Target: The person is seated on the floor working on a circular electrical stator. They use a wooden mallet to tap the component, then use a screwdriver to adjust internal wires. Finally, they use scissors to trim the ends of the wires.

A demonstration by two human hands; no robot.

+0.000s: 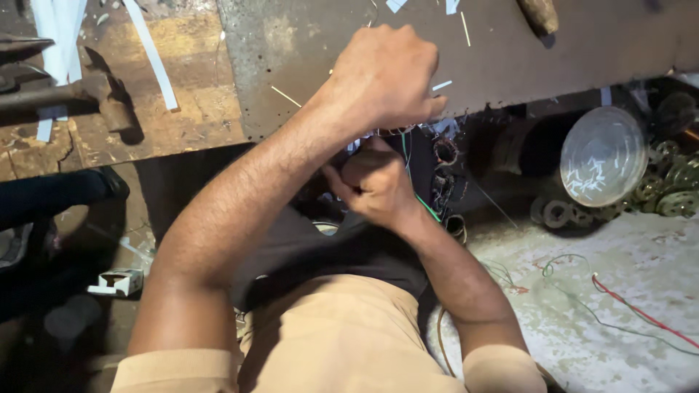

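fingers of left hand (382, 76) clenched at workbench (291, 44) edge, right hand (375, 182) fisted below — on green wire (429, 211), unclear

Left hand (382, 76): closed into a fist, knuckles uppermost, back of hand facing the camera. Left forearm extends diagonally from lower left to the wrist, bare to a short tan sleeve. Right hand (373, 185): closed into a fist just below the left hand, thumb pressed against the index finger. Right forearm rises from lower right, elbow bent.
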